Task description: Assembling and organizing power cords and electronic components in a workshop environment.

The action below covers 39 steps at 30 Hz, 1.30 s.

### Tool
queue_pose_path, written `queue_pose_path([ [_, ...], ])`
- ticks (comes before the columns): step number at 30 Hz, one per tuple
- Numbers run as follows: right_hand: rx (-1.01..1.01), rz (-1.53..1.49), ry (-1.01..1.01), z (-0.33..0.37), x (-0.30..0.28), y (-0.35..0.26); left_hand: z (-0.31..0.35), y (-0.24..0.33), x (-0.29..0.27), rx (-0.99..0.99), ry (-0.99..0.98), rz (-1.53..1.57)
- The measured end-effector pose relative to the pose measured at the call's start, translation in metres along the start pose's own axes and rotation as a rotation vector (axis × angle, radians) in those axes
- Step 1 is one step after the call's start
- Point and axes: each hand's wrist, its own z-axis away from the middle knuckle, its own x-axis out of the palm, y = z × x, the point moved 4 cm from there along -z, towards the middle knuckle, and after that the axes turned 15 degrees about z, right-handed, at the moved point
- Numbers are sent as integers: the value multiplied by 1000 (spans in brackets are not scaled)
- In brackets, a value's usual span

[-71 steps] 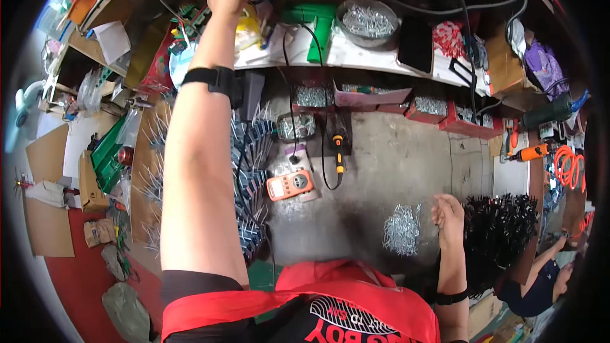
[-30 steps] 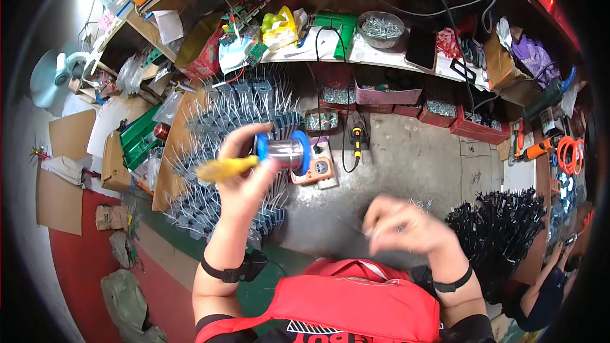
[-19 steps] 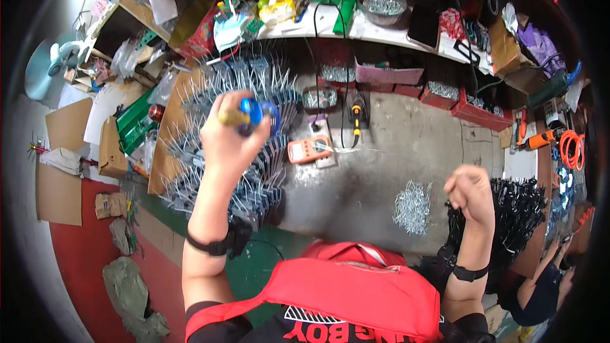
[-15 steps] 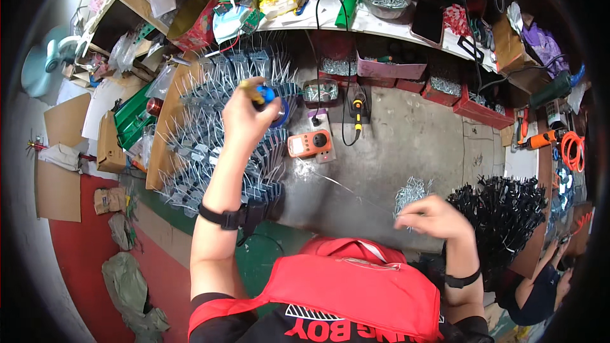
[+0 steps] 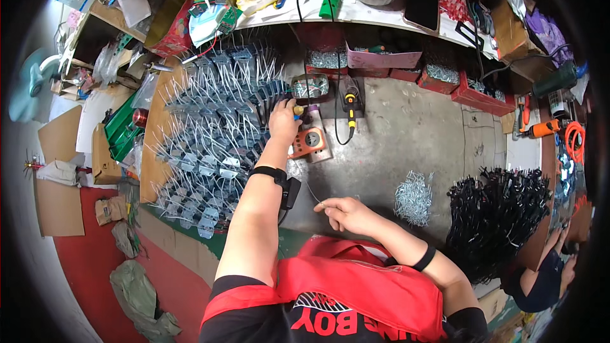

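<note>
My left hand [image 5: 284, 122] is closed around a small yellow-and-blue object [image 5: 298, 110], mostly hidden by the fingers. It is at the right edge of a dense group of grey metal plates with white wires [image 5: 210, 133], beside an orange socket meter [image 5: 307, 142]. My right hand [image 5: 348, 214] is low over the near middle of the bench, its fingertips pinched at the end of a thin wire [image 5: 311, 192] that runs up toward the meter. A pile of silver screws [image 5: 413, 199] lies to the right of that hand.
A soldering iron [image 5: 350, 111] rests in its stand behind the meter, its cable looping. Black cable bundles [image 5: 499, 216] cover the right side. Red bins of screws [image 5: 440, 78] line the back beneath a shelf [image 5: 394, 20]. Another person's arm [image 5: 553, 248] shows at far right.
My left hand has come down and to the right, from above the plates to beside the meter. My right hand has moved left, away from the screw pile. The view has shifted slightly.
</note>
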Motion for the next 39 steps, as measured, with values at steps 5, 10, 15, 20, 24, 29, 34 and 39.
queue_pose_path([
  [5, 25, -153, -22, -10, 20, 3, 30, 28, -33, 4, 119, 39],
  [10, -17, -46, -8, -22, 23, 4, 140, 44, -45, -260, 167, 235],
  [15, -94, 427, -126, -33, 47, 12, 195, 13, 2, -1075, 232, 1472],
  [20, -25, 414, -68, -49, 19, 3, 221, -23, 27, -705, 350, 584],
  [24, -19, 391, -66, -56, 3, 18, 239, 3, 41, -851, -53, 209],
  [29, -102, 379, 198, -86, -61, -33, 284, -6, 47, -715, -74, 62],
  [34, -467, 296, 656, -124, -146, -186, 336, -11, 28, -801, -78, 112],
  [39, -719, 1015, 999, -184, -169, -271, 349, -10, 9, -772, -22, 298],
])
